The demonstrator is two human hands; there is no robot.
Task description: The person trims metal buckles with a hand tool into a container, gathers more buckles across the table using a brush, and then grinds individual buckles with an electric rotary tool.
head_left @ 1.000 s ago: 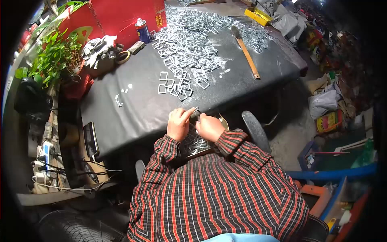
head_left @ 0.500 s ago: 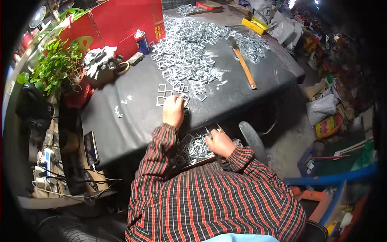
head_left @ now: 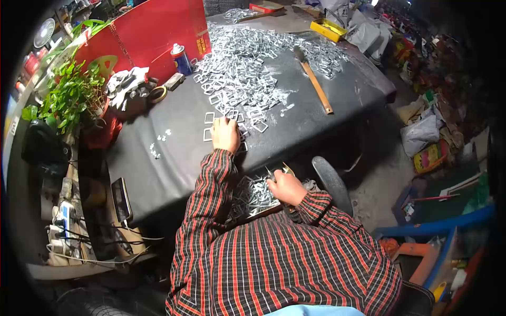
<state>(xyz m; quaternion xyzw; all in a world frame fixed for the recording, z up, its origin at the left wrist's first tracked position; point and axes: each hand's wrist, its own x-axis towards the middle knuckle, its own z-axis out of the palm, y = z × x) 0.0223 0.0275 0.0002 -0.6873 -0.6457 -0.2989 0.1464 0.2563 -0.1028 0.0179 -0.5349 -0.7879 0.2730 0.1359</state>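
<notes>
My left hand [head_left: 225, 137] rests over the near end of a pile of small rectangular metal loops [head_left: 240, 68] on a dark covered table. Its fingers are bent down among the loops; their tips, and whatever they pinch, are hidden. A few loops lie flat right beside it. Lower down, my right hand [head_left: 288, 188] is closed around a thin pointed tool [head_left: 270, 171], of which only the dark tip shows. It hovers over a box of small metal pieces [head_left: 256, 196] in front of my body, below the table edge.
A wooden-handled brush [head_left: 316, 85] lies right of the pile. Farther back stand a spray can [head_left: 181, 59], a red cardboard sheet [head_left: 153, 39] and a yellow tray [head_left: 328, 30]. Gloves [head_left: 126, 87], a tape roll [head_left: 157, 94] and a phone [head_left: 121, 199] sit at left. A black armrest [head_left: 332, 181] is near my right hand.
My left hand has shifted slightly away from me, farther over the loops, with its fingers still bent down. My right hand stays almost where it was above the box.
</notes>
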